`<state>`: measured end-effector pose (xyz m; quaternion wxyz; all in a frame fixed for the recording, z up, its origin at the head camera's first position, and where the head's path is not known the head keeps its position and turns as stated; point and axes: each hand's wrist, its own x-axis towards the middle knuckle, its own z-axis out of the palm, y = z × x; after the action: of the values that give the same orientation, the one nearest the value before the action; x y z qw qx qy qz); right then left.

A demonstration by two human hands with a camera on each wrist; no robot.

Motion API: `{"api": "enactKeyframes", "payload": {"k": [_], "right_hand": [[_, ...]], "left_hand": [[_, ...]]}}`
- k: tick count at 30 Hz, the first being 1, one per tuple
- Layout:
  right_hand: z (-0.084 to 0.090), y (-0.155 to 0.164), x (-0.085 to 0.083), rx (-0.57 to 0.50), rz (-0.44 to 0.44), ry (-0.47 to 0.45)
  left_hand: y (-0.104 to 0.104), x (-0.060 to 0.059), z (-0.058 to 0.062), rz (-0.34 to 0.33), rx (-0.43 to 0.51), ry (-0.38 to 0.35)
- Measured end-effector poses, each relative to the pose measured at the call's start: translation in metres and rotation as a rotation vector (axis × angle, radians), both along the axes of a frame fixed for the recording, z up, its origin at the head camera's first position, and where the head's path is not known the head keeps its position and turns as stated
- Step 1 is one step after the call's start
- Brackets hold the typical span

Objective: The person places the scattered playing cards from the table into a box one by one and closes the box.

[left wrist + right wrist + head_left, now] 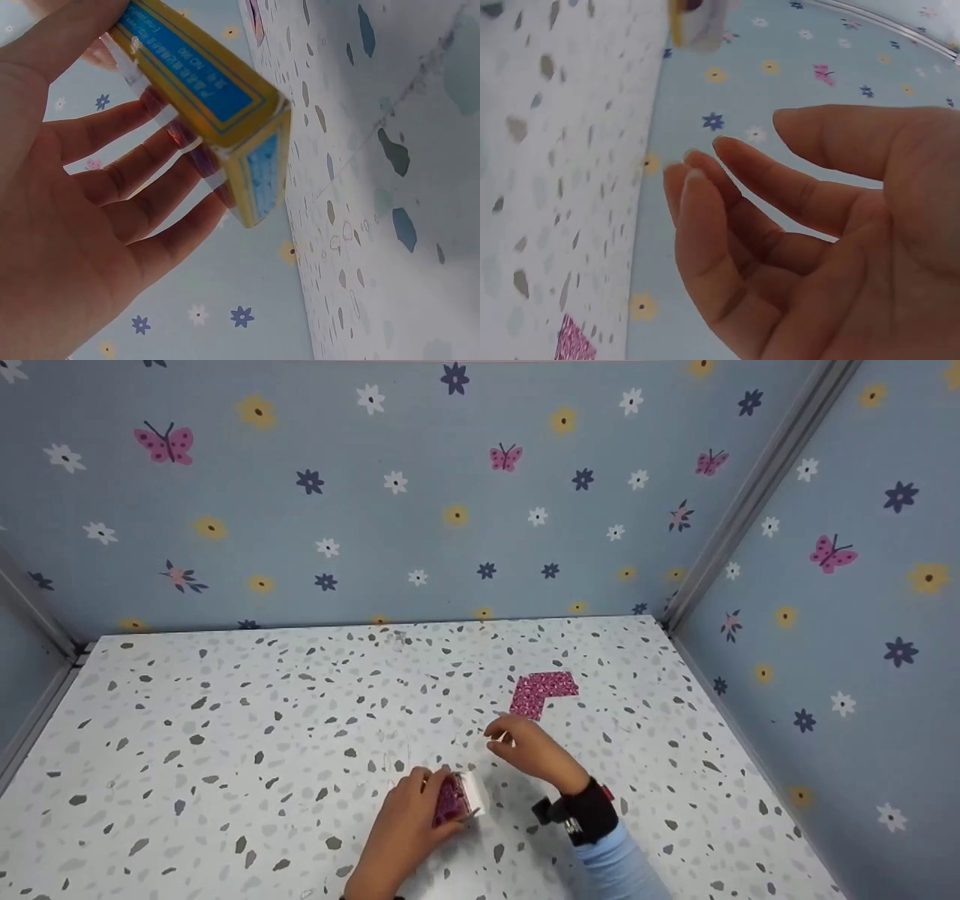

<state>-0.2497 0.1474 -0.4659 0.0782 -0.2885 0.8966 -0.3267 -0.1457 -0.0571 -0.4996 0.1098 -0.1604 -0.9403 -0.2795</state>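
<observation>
My left hand [405, 817] grips a small box [206, 82], which looks like a playing-card box, at the lower middle of the head view. Yellow edges and a blue panel with lettering show in the left wrist view; a pink patterned face shows from above. The thumb lies along one side and the fingers along the other. To its right, my right hand [538, 754] hovers with loosely bent fingers and nothing between them, as the right wrist view also shows. Just beyond its fingertips, pink patterned cards [546, 685] lie on the table in an L shape.
The white speckled table [225, 720] runs back to a blue wall [420, 442] printed with flowers and butterflies. Another such wall [847, 607] borders the right side, with a grey metal post [750, 502] in the corner. A black strap [592, 812] circles the right wrist.
</observation>
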Motion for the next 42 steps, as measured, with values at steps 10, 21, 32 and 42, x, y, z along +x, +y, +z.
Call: {"api": "enactKeyframes", "payload": {"k": [10, 21, 32, 42], "right_hand": [[-0.03, 0.039, -0.061, 0.177, -0.314, -0.01], [-0.041, 0.058, -0.105, 0.391, -0.445, 0.025], [-0.063, 0.063, -0.123, 0.396, -0.464, 0.187], [-0.07, 0.069, -0.133, 0.456, -0.398, 0.122]], "left_hand": [[-0.004, 0.0, -0.001, 0.027, 0.006, 0.022], [-0.009, 0.001, 0.002, 0.037, 0.024, -0.039], [-0.011, 0.0, 0.0, 0.038, 0.009, -0.07], [-0.015, -0.001, 0.003, 0.046, 0.012, -0.09]]}}
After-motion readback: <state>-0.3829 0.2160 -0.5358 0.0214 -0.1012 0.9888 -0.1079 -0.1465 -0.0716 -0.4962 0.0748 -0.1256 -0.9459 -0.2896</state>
